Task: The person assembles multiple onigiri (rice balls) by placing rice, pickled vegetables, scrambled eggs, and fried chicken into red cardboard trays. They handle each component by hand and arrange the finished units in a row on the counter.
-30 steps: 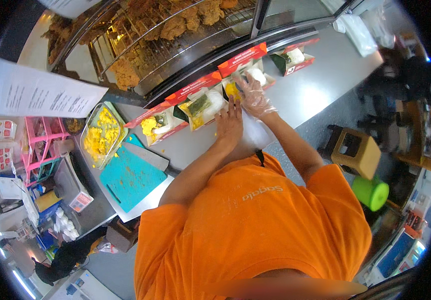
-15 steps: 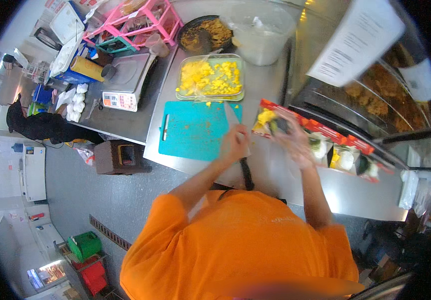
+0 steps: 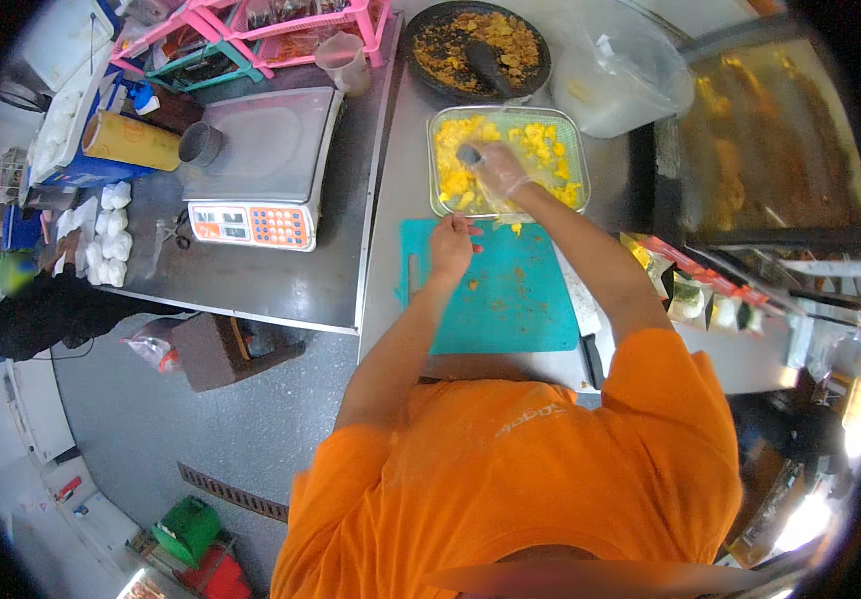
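A clear rectangular tray (image 3: 584, 178) holds yellow crumbled chunks (image 3: 545, 150). Over it is my right hand (image 3: 502, 172) in a thin clear glove, its fingers closed round a small dark grey rounded thing (image 3: 467, 155) whose kind I cannot make out. My left hand (image 3: 453, 246) is at the tray's near left corner, above the teal cutting board (image 3: 510, 314). Its fingers are loosely bent and apart, with nothing visible in them. Brown and yellow crumbs dot the board. A knife (image 3: 592, 361) with a black handle lies along the board's right edge.
Behind the tray stand a black pan (image 3: 421, 75) of brown food and a plastic-covered tub (image 3: 620, 90). On the left are a scale (image 3: 261, 150), a measuring cup (image 3: 344, 65) and pink racks (image 3: 296, 42). Filled packages (image 3: 690, 295) line the right; a person in black (image 3: 61, 309) works far left.
My right hand has moved from the packages to the tray. My left hand has left the knife for the tray's near left corner. The view has swung left.
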A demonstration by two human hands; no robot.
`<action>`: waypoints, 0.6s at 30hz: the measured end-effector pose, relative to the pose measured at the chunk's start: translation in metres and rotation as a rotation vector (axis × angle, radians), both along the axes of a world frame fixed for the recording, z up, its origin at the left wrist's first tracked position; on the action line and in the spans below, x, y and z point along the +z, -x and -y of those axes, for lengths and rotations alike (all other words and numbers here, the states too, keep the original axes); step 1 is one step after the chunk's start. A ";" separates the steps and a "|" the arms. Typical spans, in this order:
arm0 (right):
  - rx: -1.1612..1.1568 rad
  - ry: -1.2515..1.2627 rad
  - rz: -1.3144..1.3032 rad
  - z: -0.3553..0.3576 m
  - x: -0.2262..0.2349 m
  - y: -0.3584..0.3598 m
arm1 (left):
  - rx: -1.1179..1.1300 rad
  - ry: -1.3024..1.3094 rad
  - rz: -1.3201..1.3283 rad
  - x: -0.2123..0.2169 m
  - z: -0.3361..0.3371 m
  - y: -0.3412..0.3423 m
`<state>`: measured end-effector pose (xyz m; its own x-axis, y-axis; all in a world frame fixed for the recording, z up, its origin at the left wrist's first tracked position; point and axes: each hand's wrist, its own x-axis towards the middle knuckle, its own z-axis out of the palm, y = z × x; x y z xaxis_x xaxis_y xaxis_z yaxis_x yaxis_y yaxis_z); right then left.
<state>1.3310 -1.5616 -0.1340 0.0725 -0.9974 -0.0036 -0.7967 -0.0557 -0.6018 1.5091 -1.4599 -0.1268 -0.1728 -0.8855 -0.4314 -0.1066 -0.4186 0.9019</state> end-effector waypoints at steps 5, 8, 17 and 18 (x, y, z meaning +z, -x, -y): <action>0.276 -0.218 0.108 -0.021 0.024 -0.006 | 0.039 -0.014 -0.050 0.009 0.002 -0.004; 0.357 -0.311 0.003 -0.026 0.044 -0.007 | 0.041 -0.031 -0.094 0.011 0.004 -0.007; 0.384 -0.404 0.130 -0.024 0.041 -0.010 | 0.011 -0.075 -0.118 0.004 0.007 -0.012; 0.357 -0.431 0.217 -0.023 0.038 -0.005 | -0.003 -0.082 -0.108 0.007 0.008 -0.014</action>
